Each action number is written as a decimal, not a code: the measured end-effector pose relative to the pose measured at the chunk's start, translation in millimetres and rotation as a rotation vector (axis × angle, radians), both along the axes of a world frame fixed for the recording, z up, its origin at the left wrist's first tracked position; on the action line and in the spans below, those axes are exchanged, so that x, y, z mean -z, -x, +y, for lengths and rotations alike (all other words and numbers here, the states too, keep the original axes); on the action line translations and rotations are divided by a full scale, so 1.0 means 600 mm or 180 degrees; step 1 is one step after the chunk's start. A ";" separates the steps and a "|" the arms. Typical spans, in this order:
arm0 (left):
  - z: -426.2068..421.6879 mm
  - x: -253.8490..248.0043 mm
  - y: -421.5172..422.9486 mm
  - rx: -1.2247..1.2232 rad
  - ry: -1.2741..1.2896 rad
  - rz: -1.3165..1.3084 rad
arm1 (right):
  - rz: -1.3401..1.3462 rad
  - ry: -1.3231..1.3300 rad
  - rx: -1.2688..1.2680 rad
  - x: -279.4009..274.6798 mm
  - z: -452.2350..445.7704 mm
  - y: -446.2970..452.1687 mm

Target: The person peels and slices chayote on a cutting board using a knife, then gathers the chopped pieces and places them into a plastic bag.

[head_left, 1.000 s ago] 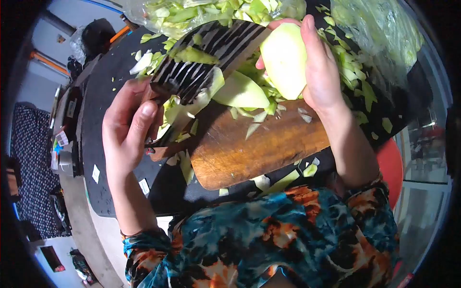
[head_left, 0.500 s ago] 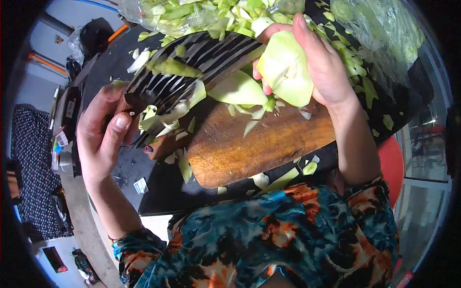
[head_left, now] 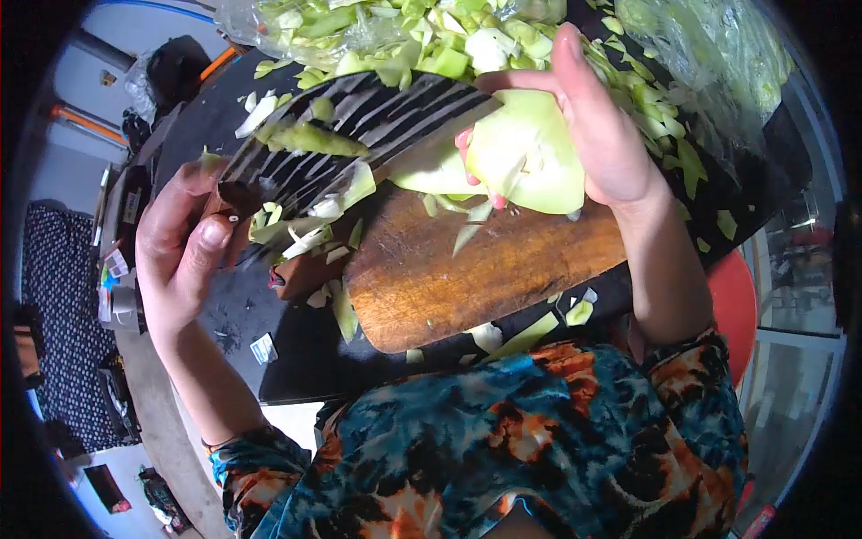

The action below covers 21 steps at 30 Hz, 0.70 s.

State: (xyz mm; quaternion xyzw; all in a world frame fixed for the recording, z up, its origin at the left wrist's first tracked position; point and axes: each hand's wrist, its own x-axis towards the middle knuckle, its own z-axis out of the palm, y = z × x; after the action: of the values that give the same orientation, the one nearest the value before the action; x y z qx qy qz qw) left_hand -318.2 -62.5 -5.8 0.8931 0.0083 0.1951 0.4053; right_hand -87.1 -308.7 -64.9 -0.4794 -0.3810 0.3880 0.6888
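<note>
In left hand point(head_left: 184, 242), one knife point(head_left: 395, 121); right hand point(head_left: 615, 148), one gourd point(head_left: 534, 157), probably.

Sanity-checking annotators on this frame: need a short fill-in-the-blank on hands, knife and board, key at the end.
The left hand grips the wide, dark-bladed knife by its brown ____.
The large, pale green cut fruit is held in the ____ hand.
The tabletop under the brown wooden cutting board is coloured ____.

Missing words: handle; right; black.
</note>
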 end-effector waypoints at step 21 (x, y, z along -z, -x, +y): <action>-0.092 0.059 -0.047 -0.0758 0.2552 -0.0579 | 0.0755 -0.0572 0.0723 0.016 0.035 0.036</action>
State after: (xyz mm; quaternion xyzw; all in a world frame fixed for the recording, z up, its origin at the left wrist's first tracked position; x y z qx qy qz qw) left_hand -289.8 -117.6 -41.2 0.6368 0.1508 0.2998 0.6942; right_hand -108.5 -287.7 -74.2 -0.4068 -0.2735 0.3259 0.8084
